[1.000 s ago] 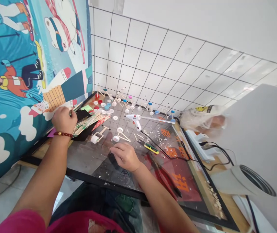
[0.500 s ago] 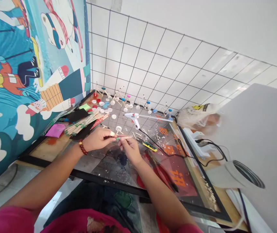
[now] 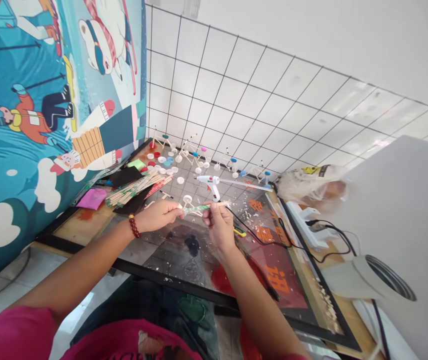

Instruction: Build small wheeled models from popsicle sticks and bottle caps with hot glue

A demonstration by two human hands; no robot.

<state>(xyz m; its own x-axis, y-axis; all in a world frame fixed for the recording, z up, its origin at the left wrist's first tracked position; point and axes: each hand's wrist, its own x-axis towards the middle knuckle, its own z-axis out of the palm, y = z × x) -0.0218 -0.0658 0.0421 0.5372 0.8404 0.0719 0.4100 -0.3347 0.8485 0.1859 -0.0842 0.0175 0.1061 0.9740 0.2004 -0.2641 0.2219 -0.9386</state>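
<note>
Between my two hands, above the glass tabletop, stretches a clear chopstick wrapper [image 3: 199,208] with green print. My left hand [image 3: 163,215] pinches its left end. My right hand [image 3: 218,225] is closed on the pale wooden chopsticks [image 3: 223,204], whose bare ends stick out past the fingers to the right. How much of the chopsticks lies inside the wrapper is hard to make out. A small white cap with sticks [image 3: 187,199] is just behind the wrapper. The white glue gun [image 3: 208,184] lies beyond my right hand, and a yellow-green cutter [image 3: 239,232] is partly covered by that hand.
A pile of wrapped chopsticks [image 3: 135,190] and a pink packet [image 3: 91,198] are on the left. Bottle caps [image 3: 167,163] and small stick models [image 3: 195,155] line the back. To the right are wood scraps, a black cable [image 3: 259,241] and a power strip [image 3: 306,225].
My right hand has shifted right and up, away from my left hand. More of the green-printed wrapper shows between them, and chopstick ends now stick out beyond my right fingers.
</note>
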